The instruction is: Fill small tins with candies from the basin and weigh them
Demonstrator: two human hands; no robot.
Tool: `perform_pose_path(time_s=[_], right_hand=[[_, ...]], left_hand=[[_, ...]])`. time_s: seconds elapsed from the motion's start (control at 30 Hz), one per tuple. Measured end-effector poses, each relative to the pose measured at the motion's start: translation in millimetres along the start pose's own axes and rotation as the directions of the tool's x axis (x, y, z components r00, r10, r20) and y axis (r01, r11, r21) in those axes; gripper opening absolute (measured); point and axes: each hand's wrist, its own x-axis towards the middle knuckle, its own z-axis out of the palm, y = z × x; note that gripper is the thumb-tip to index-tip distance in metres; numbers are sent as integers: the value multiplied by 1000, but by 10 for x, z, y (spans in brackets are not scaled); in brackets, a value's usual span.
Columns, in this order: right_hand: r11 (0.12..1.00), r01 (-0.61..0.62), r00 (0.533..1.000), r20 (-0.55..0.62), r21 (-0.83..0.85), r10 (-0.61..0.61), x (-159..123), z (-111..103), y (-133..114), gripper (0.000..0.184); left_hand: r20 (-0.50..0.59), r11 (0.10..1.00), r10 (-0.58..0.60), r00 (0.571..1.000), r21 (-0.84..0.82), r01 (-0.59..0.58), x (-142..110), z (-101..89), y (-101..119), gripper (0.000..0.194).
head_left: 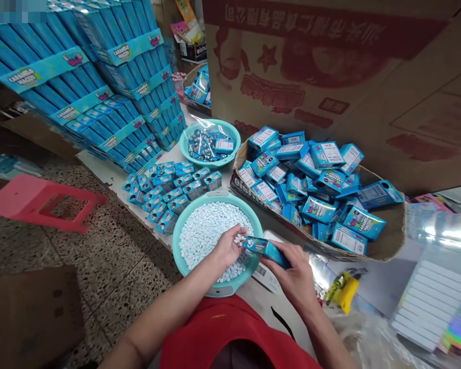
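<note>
A large brown carton (369, 97) with red printing stood at the back of the white table (271, 307), and tall stacks of filled blue display trays (123, 54) rose at the far left. In front of the carton lay an open cardboard tray (388, 246) heaped with blue boxes. To its left sat a turquoise basin (221, 291) of white pieces, and beyond that a smaller turquoise basin (211, 163) with shiny small items and one blue box in it. Small blue boxes stood in rows (172, 193) beside the basins. The right hand (294, 269) gripped a blue box (269, 250) between thumb and fingers, tilted over the larger basin's right edge. The left hand (228, 248), above that basin, was cupped, its fingers curled around a few white pieces (238, 239) right at the box's end.
</note>
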Motion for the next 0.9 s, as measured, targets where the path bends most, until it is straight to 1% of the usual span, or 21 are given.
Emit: perform_pose_path(time_s=[0.03, 0.07, 0.1, 0.13, 0.17, 0.2, 0.23, 0.27, 0.3, 0.33, 0.37, 0.4, 0.47, 0.53, 0.6, 0.67, 0.7, 0.73, 0.77, 0.83, 0.9], right_hand=[[997, -56, 998, -35, 56, 58, -43, -25, 35, 35], [984, -128, 988, -70, 121, 137, -92, -44, 88, 37], [958, -206, 969, -97, 198, 229, -148, -56, 158, 38], [918, -281, 940, -113, 281, 322, -206, -58, 242, 40], [868, -342, 907, -117, 361, 406, -264, -50, 339, 41], [816, -383, 874, -115, 432, 471, -320, -29, 442, 42], [772, -405, 848, -113, 490, 517, -369, 4, 548, 43], [737, -415, 827, -116, 532, 550, -411, 48, 651, 43], [714, -421, 810, -124, 559, 574, -443, 100, 748, 43], [698, -425, 795, -131, 576, 593, -465, 157, 834, 44], [687, -429, 785, -135, 586, 605, -479, 217, 908, 46], [681, -432, 779, -136, 591, 612, -486, 273, 966, 47], [681, -435, 775, -140, 589, 616, -494, 360, 1039, 48], [686, -428, 778, -147, 588, 611, -514, 398, 1058, 49], [701, -429, 780, -157, 570, 606, -563, 386, 1042, 55], [715, -436, 780, -166, 547, 603, -645, 341, 1008, 63], [716, -440, 773, -176, 541, 609, -694, 314, 992, 64], [712, -450, 758, -190, 539, 624, -745, 289, 978, 62], [700, -464, 734, -207, 542, 647, -795, 268, 971, 58], [667, -512, 661, -247, 541, 708, -887, 245, 977, 50], [628, -575, 583, -276, 524, 764, -961, 250, 1018, 49]], left_hand=[[37, 999, -5, 999, 44, 4, -19, -11, 2, 20], [81, 993, 16, 997, 111, -25, -39, -28, 10, 21], [123, 973, 67, 990, 212, -93, -58, -53, 25, 23], [156, 918, 156, 975, 342, -201, -72, -88, 47, 23], [180, 811, 277, 944, 483, -331, -80, -134, 75, 22], [205, 651, 412, 888, 616, -444, -80, -188, 106, 21], [236, 465, 530, 815, 722, -512, -72, -251, 137, 22], [273, 296, 604, 749, 796, -529, -58, -318, 166, 26], [307, 169, 637, 707, 839, -517, -40, -385, 190, 29], [339, 85, 641, 689, 861, -502, -22, -450, 209, 30], [364, 35, 626, 690, 871, -491, -8, -509, 223, 29], [380, 10, 605, 699, 875, -485, 0, -560, 233, 29], [370, 11, 587, 720, 886, -464, -9, -635, 248, 31], [315, 58, 588, 744, 902, -428, -41, -679, 267, 35], [259, 114, 588, 767, 912, -395, -75, -706, 294, 37], [230, 140, 585, 778, 916, -376, -93, -730, 326, 38], [225, 142, 586, 779, 917, -372, -93, -741, 340, 38], [222, 141, 589, 777, 919, -369, -88, -752, 353, 38], [221, 137, 593, 774, 920, -367, -78, -761, 362, 38], [227, 122, 601, 766, 921, -369, -54, -765, 370, 39], [237, 105, 599, 765, 924, -368, -35, -747, 367, 39]])
